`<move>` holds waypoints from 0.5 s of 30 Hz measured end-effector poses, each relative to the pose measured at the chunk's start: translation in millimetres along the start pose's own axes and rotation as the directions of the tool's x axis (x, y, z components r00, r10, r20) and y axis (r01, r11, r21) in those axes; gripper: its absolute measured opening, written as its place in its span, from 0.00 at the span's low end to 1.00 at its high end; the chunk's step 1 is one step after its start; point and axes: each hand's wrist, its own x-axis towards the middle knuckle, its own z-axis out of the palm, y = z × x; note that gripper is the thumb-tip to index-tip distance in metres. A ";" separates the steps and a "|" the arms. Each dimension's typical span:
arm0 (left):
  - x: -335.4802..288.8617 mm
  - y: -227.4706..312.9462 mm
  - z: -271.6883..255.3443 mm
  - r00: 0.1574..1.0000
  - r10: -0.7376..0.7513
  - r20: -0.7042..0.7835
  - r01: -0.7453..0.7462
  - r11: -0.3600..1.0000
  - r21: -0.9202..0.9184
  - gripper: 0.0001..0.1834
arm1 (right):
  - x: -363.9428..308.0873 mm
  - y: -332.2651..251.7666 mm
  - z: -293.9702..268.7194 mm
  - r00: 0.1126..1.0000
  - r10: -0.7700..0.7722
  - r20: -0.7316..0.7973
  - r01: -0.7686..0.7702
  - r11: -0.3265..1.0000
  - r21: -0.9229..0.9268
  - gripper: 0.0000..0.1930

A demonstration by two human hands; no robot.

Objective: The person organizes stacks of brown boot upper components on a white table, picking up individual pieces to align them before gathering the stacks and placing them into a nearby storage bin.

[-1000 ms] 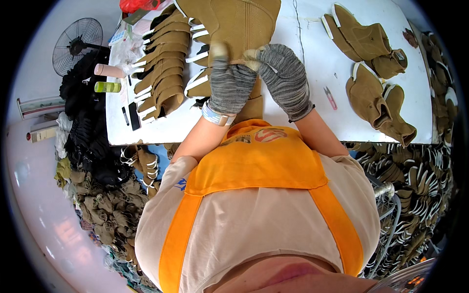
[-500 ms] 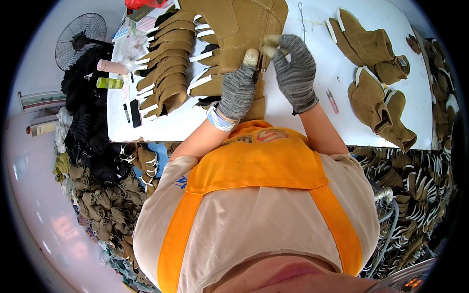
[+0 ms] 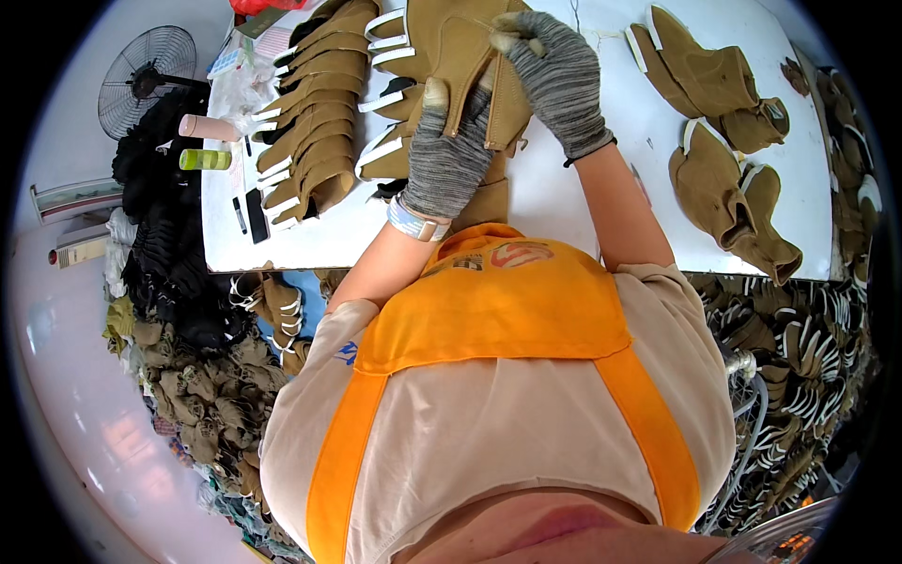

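Note:
Between my hands is a tan suede boot upper (image 3: 442, 42) with a zip along its side. The zip's two edges spread apart into a V toward me. My left hand (image 3: 446, 160), in a grey knit glove with pale fingertips, grips the near edge, thumb on top and fingers mostly hidden under the material. Around the top of the V, my right hand (image 3: 559, 80), gloved alike, is closed at the zip; the small part in its fingers is hidden. Beneath the held piece lie more tan boot uppers (image 3: 385, 160) with white edging.
Left on the white table (image 3: 310, 240) runs a row of stacked tan uppers (image 3: 315, 113). A black phone-like slab (image 3: 256, 216), marker (image 3: 240, 216), green-yellow roll (image 3: 204, 159) and pink cylinder (image 3: 209, 128) sit beside it. Tan boots (image 3: 709, 193) lie at right. A fan (image 3: 150, 80) stands far left.
My right hand has moved up and away along the zip, and the zip edges have parted. My left hand has shifted slightly left and nearer, still on the boot upper.

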 end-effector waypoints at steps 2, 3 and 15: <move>2.8 -0.8 0.6 1.000 -0.009 0.011 0.009 1.000 0.013 0.35 | -4.8 11.6 5.0 0.984 -0.168 -0.068 0.166 0.986 -0.035 0.11; 3.0 -1.6 -0.2 0.999 -0.017 0.027 0.018 0.999 -0.047 0.33 | -8.5 17.4 4.6 0.977 -0.197 -0.077 0.195 0.980 -0.035 0.11; 11.7 13.2 -10.3 1.000 0.023 -0.009 -0.021 0.990 0.142 0.23 | -22.5 11.4 -23.6 0.996 -0.091 -0.019 0.092 0.993 0.072 0.19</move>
